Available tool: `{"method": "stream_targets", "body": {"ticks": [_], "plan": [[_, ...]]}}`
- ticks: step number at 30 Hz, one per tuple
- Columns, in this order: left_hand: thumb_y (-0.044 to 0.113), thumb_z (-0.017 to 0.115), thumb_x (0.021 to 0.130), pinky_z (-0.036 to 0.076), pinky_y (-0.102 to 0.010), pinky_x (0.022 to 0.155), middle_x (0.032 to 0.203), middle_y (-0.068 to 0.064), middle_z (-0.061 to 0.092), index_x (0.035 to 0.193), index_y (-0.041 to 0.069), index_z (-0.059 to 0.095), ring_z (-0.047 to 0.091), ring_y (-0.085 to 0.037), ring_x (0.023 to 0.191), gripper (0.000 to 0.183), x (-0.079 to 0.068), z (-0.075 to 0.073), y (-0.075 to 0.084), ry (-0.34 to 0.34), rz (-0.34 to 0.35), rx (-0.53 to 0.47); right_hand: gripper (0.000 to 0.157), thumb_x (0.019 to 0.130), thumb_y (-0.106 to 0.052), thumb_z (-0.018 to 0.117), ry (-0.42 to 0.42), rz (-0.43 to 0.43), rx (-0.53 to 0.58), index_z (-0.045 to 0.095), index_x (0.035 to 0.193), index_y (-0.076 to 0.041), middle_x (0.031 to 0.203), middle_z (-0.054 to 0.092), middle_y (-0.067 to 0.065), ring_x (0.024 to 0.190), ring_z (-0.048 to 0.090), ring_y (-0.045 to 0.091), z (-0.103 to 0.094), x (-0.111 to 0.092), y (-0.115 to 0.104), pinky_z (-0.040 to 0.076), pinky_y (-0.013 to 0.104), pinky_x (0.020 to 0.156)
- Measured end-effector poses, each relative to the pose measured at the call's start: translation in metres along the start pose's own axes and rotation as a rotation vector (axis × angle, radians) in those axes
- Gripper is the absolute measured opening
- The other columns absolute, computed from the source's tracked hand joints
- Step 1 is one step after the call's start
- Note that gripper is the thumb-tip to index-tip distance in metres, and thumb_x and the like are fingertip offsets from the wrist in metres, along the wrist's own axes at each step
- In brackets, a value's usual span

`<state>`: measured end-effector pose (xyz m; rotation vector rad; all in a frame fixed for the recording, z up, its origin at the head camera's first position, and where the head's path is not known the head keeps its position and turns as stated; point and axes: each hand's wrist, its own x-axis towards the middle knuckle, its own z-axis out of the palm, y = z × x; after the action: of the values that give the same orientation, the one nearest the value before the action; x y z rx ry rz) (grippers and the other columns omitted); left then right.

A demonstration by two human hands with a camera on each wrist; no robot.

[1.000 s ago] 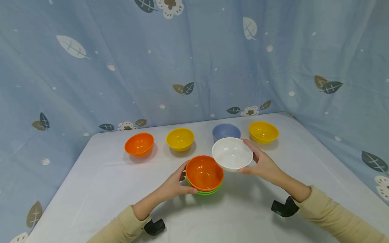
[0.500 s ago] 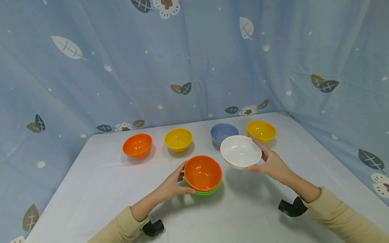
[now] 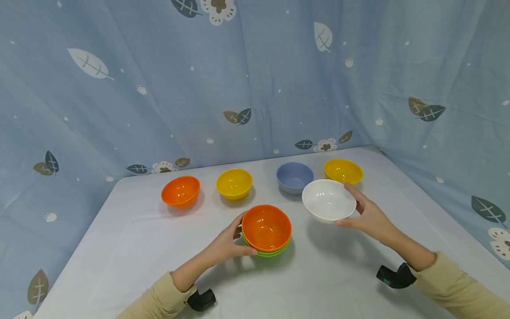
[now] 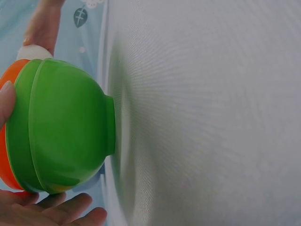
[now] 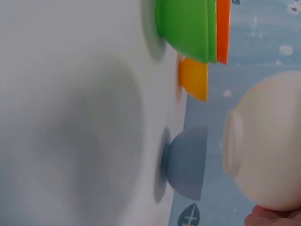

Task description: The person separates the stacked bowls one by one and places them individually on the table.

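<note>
One glossy, rounded white bowl (image 3: 327, 200) in right hand (image 3: 369, 218), nested bowls (image 3: 267, 228) in left hand's grip (image 3: 226, 243)

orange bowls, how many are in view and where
2. The far orange bowl stands alone at the back left; the stacked orange bowl sits atop the green bowls that the left hand holds. One nested out of sight can't be ruled out.

The left hand (image 3: 226, 245) holds a stack of bowls (image 3: 266, 229), orange on top and green under it, on the white table (image 3: 131, 261). The right hand (image 3: 369, 220) holds a white bowl (image 3: 328, 200) up in the air. At the back stand another orange bowl (image 3: 180, 192), a yellow bowl (image 3: 234, 184), a blue bowl (image 3: 295, 177) and one more yellow bowl (image 3: 343, 171), in front of a blue cloth (image 3: 159, 53) with leaves on it.
</note>
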<state>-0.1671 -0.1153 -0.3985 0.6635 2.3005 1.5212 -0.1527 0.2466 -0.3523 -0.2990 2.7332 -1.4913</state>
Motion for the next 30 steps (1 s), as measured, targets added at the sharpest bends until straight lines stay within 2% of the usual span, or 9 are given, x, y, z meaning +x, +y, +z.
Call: {"method": "stream_targets", "body": {"ticks": [2,6,9,13,17,27,29,30], "plan": [[0.028,0.08,0.07,0.036,-0.051,0.1,0.143,-0.012,0.035,0.144,0.009,0.022,0.043,-0.033,0.123,0.097,0.0,0.0,0.0,-0.004,0.008,0.001,0.096,0.077,-0.018,0.073,0.005,0.003,-0.005,0.009,0.145,0.001,0.147,0.016,0.027,0.122,0.036,0.043,-0.001,-0.001,0.004,0.047,0.044,0.089],[0.028,0.079,0.071,0.036,-0.051,0.099,0.142,-0.012,0.036,0.144,0.009,0.022,0.043,-0.034,0.123,0.095,0.001,0.0,-0.001,-0.012,0.019,0.001,0.096,0.077,-0.02,0.073,0.021,0.017,-0.023,0.008,0.146,0.0,0.147,0.016,0.027,0.121,0.037,0.043,-0.004,-0.002,0.012,0.051,0.03,0.084],[0.027,0.079,0.071,0.035,-0.051,0.1,0.143,-0.012,0.035,0.144,0.01,0.022,0.043,-0.034,0.124,0.094,0.001,0.0,-0.001,-0.012,0.015,-0.005,0.098,0.077,-0.021,0.073,0.03,0.033,-0.036,0.007,0.146,-0.001,0.149,0.012,0.025,0.125,0.034,0.044,-0.006,-0.003,0.016,0.049,0.034,0.088],[0.027,0.079,0.071,0.035,-0.051,0.1,0.143,-0.012,0.035,0.144,0.01,0.022,0.042,-0.034,0.124,0.095,0.0,-0.001,-0.001,-0.008,0.007,-0.01,0.098,0.078,-0.021,0.073,0.04,0.033,-0.046,0.006,0.146,0.001,0.15,0.007,0.025,0.128,0.028,0.047,-0.008,-0.003,0.022,0.037,0.053,0.094],[0.028,0.079,0.071,0.035,-0.052,0.1,0.143,-0.012,0.035,0.144,0.01,0.022,0.043,-0.033,0.124,0.094,0.0,0.0,-0.003,-0.013,0.007,-0.006,0.099,0.077,-0.021,0.073,0.052,0.038,-0.053,0.005,0.146,0.001,0.15,0.007,0.025,0.128,0.024,0.049,-0.011,-0.004,0.027,0.032,0.057,0.096],[0.028,0.078,0.072,0.035,-0.051,0.1,0.143,-0.011,0.035,0.144,0.012,0.023,0.044,-0.033,0.123,0.092,0.001,0.0,-0.005,-0.016,0.01,-0.005,0.099,0.078,-0.021,0.072,0.054,0.067,-0.058,0.003,0.146,-0.001,0.15,0.005,0.025,0.131,0.018,0.049,-0.018,-0.007,0.041,0.028,0.058,0.096],[0.028,0.078,0.072,0.035,-0.051,0.1,0.142,-0.011,0.035,0.144,0.011,0.023,0.044,-0.033,0.123,0.093,0.001,0.0,-0.005,-0.013,0.011,-0.005,0.098,0.079,-0.021,0.072,0.052,0.071,-0.059,0.003,0.146,-0.001,0.151,0.004,0.024,0.132,0.017,0.048,-0.019,-0.008,0.043,0.027,0.056,0.097],[0.027,0.079,0.072,0.035,-0.051,0.1,0.143,-0.011,0.035,0.144,0.011,0.023,0.044,-0.033,0.123,0.093,0.0,0.0,-0.004,-0.011,0.01,-0.006,0.098,0.079,-0.02,0.071,0.051,0.071,-0.058,0.003,0.146,-0.002,0.151,0.004,0.024,0.132,0.018,0.048,-0.02,-0.008,0.044,0.03,0.049,0.1]]}}
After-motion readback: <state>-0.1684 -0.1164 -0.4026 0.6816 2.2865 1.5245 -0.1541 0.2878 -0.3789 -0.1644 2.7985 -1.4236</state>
